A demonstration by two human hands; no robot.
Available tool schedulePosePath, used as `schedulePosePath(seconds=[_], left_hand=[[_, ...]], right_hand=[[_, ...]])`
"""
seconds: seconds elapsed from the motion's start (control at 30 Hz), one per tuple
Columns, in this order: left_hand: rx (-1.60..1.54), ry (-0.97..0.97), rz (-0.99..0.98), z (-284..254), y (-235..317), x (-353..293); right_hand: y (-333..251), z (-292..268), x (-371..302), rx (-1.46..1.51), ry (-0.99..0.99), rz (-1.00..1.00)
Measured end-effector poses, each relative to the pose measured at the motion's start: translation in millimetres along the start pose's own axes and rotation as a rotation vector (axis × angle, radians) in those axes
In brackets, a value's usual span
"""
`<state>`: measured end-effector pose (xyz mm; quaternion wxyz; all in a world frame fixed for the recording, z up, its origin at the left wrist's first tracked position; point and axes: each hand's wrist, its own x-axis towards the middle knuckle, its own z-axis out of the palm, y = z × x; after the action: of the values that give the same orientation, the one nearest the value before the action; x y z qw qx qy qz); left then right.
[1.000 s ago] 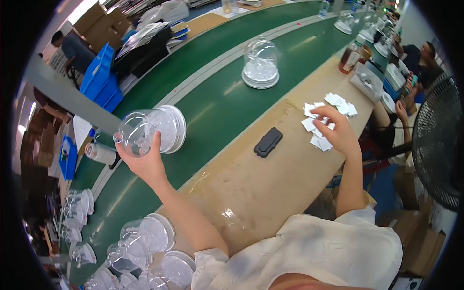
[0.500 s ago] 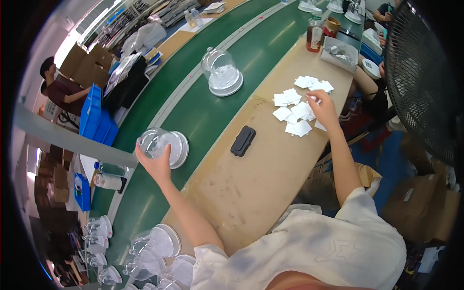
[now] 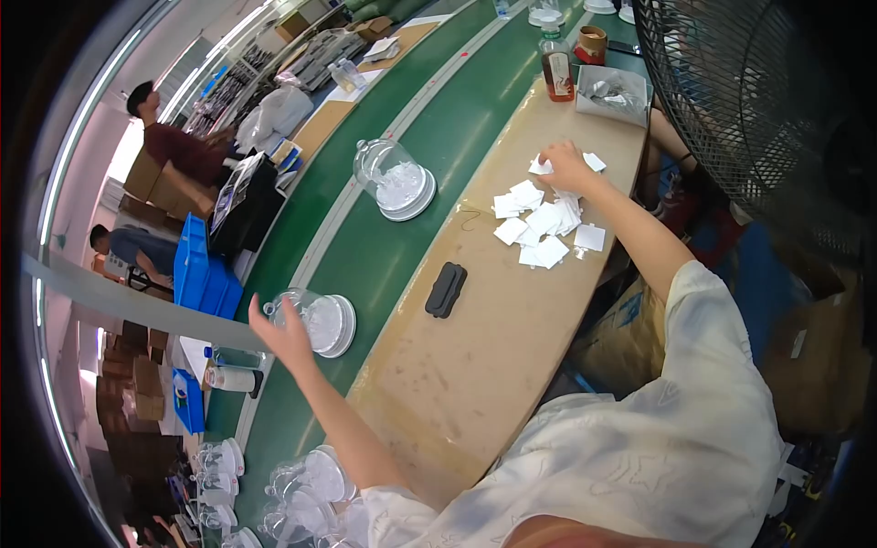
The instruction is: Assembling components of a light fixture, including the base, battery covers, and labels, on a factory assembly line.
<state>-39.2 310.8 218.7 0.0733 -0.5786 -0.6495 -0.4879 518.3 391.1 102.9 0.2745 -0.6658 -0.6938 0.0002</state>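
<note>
My left hand (image 3: 287, 338) is at a clear dome with a white round base (image 3: 334, 326), which lies tilted on the green conveyor. Its fingers and thumb are spread apart beside the dome's knob end, not wrapped round it. Over the far part of a loose pile of white square cards (image 3: 545, 217), my right hand (image 3: 570, 170) has its fingers bent down and drawn together on a white card (image 3: 539, 167). The fingertips are partly hidden there. A single card (image 3: 589, 238) lies beside the pile, near my right forearm.
A black oblong case (image 3: 446, 290) lies on the tan worktable (image 3: 434, 388). Another dome (image 3: 395, 181) stands farther along the conveyor; several crowd the near left. A bottle (image 3: 556, 68) and a clear bin (image 3: 614, 94) stand at the far end. A fan (image 3: 749, 119) looms right.
My right hand has moved to the far side of the card pile, fingers down on the cards. My left hand's fingers have come away from around the dome. The head view has shifted.
</note>
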Motion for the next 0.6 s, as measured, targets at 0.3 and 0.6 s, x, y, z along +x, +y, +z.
schedulePosePath(seconds=[0.3, 0.6], left_hand=[[-0.109, -0.322, 0.427, 95, 109, -18], [-0.21, -0.373, 0.28, 191, 87, -1]], right_hand=[[-13, -4, -8, -0.01, 0.11, -0.234], [-48, -62, -90, 0.577, 0.345, 0.021]])
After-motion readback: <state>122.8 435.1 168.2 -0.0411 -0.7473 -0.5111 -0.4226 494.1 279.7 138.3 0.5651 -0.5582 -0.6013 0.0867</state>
